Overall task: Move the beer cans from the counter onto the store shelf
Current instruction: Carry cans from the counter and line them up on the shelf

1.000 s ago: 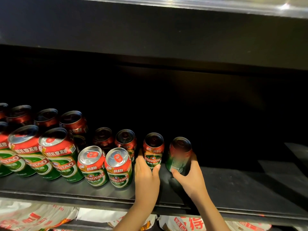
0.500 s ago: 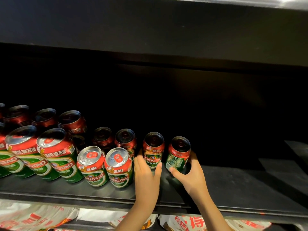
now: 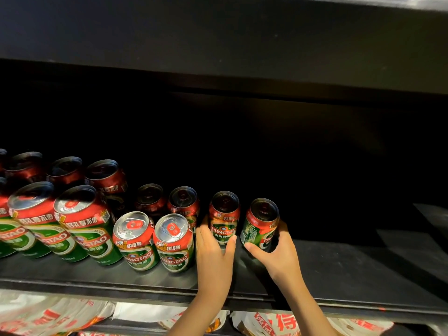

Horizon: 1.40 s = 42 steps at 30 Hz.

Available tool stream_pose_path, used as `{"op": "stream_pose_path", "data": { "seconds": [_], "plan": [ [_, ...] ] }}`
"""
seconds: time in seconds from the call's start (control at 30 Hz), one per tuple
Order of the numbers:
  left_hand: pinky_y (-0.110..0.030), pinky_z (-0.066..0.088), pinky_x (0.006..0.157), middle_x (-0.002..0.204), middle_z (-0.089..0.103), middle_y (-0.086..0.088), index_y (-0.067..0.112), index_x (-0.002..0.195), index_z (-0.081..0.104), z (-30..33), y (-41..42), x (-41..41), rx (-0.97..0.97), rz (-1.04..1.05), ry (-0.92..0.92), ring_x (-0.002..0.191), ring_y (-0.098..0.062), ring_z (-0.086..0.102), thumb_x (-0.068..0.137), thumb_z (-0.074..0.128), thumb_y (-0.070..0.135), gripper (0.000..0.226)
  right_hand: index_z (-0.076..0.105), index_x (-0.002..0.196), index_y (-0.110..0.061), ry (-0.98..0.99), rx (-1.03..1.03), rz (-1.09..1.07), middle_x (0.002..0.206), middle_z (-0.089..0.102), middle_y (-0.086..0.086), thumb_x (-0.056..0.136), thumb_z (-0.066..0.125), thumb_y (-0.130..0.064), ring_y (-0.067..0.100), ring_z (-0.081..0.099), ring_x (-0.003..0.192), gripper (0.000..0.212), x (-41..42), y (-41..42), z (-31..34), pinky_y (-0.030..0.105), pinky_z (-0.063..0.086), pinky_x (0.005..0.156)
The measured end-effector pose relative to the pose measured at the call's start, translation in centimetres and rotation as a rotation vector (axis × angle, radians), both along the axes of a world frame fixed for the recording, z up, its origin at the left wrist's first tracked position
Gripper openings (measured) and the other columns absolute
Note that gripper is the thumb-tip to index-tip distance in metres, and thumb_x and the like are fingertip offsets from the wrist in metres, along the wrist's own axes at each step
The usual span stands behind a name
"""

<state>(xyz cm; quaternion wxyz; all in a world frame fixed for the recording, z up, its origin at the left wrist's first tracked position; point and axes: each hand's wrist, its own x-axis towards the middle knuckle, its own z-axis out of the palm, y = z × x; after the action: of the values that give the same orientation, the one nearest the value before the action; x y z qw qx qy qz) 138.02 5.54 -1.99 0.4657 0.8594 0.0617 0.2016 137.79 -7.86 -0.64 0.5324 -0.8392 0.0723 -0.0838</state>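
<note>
Far left cans: large red and green beer cans (image 3: 80, 224) stand in a front row on the dark shelf (image 3: 339, 270), with dimmer cans behind them in shadow.
Front pair: two smaller cans (image 3: 155, 241), silver tops with red tabs, stand side by side near the shelf's front edge, touching each other.
Back pair: two more cans (image 3: 167, 202) stand behind that pair, half in darkness.
Left hand: the left hand (image 3: 214, 251) reaches over the shelf edge and wraps around the lower part of an upright can (image 3: 224, 217), thumb on the can's right side, fingers curled behind its left side.
Left-held can: it rests on the shelf, just right of the front pair, label facing out.
Right hand: the right hand (image 3: 278, 255) cups the rightmost can (image 3: 260, 225), thumb across the front base, fingers curled round its right side.
Right-held can: it stands at the row's right end, close beside the left-held can but apart from it, tilted slightly.
Shelf to the right: bare dark surface.
Below the shelf: white packages (image 3: 278, 322) with red print lie on a lower level.
</note>
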Motion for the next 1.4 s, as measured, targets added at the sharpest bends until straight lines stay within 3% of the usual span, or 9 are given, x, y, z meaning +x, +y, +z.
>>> {"op": "stream_pose_path", "data": {
  "seconds": [0.33, 0.47, 0.57, 0.73, 0.87, 1.03, 1.2, 1.3, 1.4],
  "plan": [
    [-0.021, 0.042, 0.080, 0.102, 0.047, -0.001, 0.010, 0.111, 0.043, -0.2, 0.1, 0.1, -0.012, -0.002, -0.001, 0.096, -0.012, 0.048, 0.084, 0.067, 0.028, 0.040, 0.047, 0.114, -0.025, 0.032, -0.040, 0.005, 0.108, 0.056, -0.008, 0.069, 0.082, -0.023, 0.006, 0.056, 0.099, 0.058, 0.0, -0.2, -0.3, 0.005, 0.041, 0.066],
    [-0.024, 0.046, 0.082, 0.105, 0.050, -0.004, 0.007, 0.113, 0.045, -0.3, 0.2, 0.1, -0.037, -0.003, 0.005, 0.099, -0.016, 0.051, 0.083, 0.068, 0.027, 0.043, 0.047, 0.123, -0.020, 0.001, -0.008, -0.046, 0.111, 0.056, -0.010, 0.064, 0.086, -0.026, 0.002, 0.053, 0.099, 0.071, 0.0, 0.4, 0.1, 0.007, 0.040, 0.077],
    [-0.025, 0.046, 0.084, 0.107, 0.050, -0.005, 0.007, 0.115, 0.045, -0.3, 0.2, 0.1, -0.045, 0.001, 0.015, 0.101, -0.017, 0.051, 0.083, 0.067, 0.027, 0.043, 0.044, 0.117, -0.029, -0.027, -0.012, -0.068, 0.109, 0.055, -0.012, 0.062, 0.087, -0.028, 0.001, 0.054, 0.097, 0.070, 0.2, 1.4, 0.2, 0.009, 0.041, 0.077],
    [-0.024, 0.046, 0.082, 0.105, 0.050, -0.005, 0.007, 0.112, 0.045, -0.3, 0.1, 0.0, -0.034, 0.004, -0.001, 0.099, -0.016, 0.050, 0.084, 0.067, 0.026, 0.040, 0.046, 0.123, -0.026, -0.022, 0.018, -0.081, 0.120, 0.054, -0.005, 0.063, 0.086, -0.034, 0.009, 0.055, 0.109, 0.073, 0.2, 1.9, -0.5, 0.025, 0.049, 0.090],
    [-0.021, 0.043, 0.080, 0.104, 0.052, -0.007, 0.005, 0.112, 0.047, -0.5, 0.1, 0.1, 0.003, 0.013, -0.016, 0.098, -0.017, 0.052, 0.083, 0.068, 0.027, 0.042, 0.045, 0.123, -0.021, 0.016, 0.028, -0.022, 0.118, 0.054, -0.005, 0.072, 0.081, -0.021, 0.009, 0.055, 0.108, 0.062, -0.1, 1.2, -0.5, 0.010, 0.043, 0.077],
    [-0.018, 0.039, 0.079, 0.103, 0.051, -0.008, 0.003, 0.111, 0.048, -0.4, 0.1, 0.0, 0.032, 0.033, -0.045, 0.095, -0.016, 0.050, 0.083, 0.068, 0.026, 0.041, 0.045, 0.124, -0.020, 0.011, 0.068, -0.018, 0.111, 0.050, -0.012, 0.072, 0.081, -0.018, -0.009, 0.049, 0.089, 0.063, -0.2, 1.2, 0.0, 0.003, 0.040, 0.068],
    [-0.033, 0.048, 0.090, 0.112, 0.051, -0.007, 0.004, 0.119, 0.044, -0.3, 0.0, -0.2, -0.020, 0.024, -0.016, 0.104, -0.017, 0.050, 0.087, 0.063, 0.026, 0.043, 0.048, 0.124, -0.020, -0.005, 0.098, -0.029, 0.113, 0.056, -0.010, 0.068, 0.083, -0.020, -0.002, 0.053, 0.096, 0.065, 0.2, 1.5, 0.1, 0.010, 0.042, 0.078],
    [-0.040, 0.044, 0.100, 0.129, 0.049, -0.012, 0.002, 0.136, 0.034, -0.6, 0.0, -0.3, -0.067, 0.045, 0.046, 0.121, -0.024, 0.048, 0.088, 0.061, 0.030, 0.061, 0.049, 0.121, -0.021, 0.008, 0.073, -0.033, 0.112, 0.058, -0.009, 0.068, 0.083, -0.022, 0.000, 0.054, 0.098, 0.064, 0.7, 1.6, 0.0, 0.014, 0.043, 0.082],
    [-0.041, 0.043, 0.102, 0.131, 0.051, -0.014, 0.002, 0.136, 0.036, -0.6, -0.3, -0.7, -0.049, 0.087, 0.043, 0.123, -0.027, 0.048, 0.088, 0.061, 0.029, 0.061, 0.049, 0.125, -0.018, 0.017, 0.075, -0.026, 0.116, 0.060, -0.006, 0.067, 0.084, -0.022, 0.007, 0.056, 0.104, 0.067, 1.0, 1.5, -0.1, 0.024, 0.047, 0.090]
  ]
}}
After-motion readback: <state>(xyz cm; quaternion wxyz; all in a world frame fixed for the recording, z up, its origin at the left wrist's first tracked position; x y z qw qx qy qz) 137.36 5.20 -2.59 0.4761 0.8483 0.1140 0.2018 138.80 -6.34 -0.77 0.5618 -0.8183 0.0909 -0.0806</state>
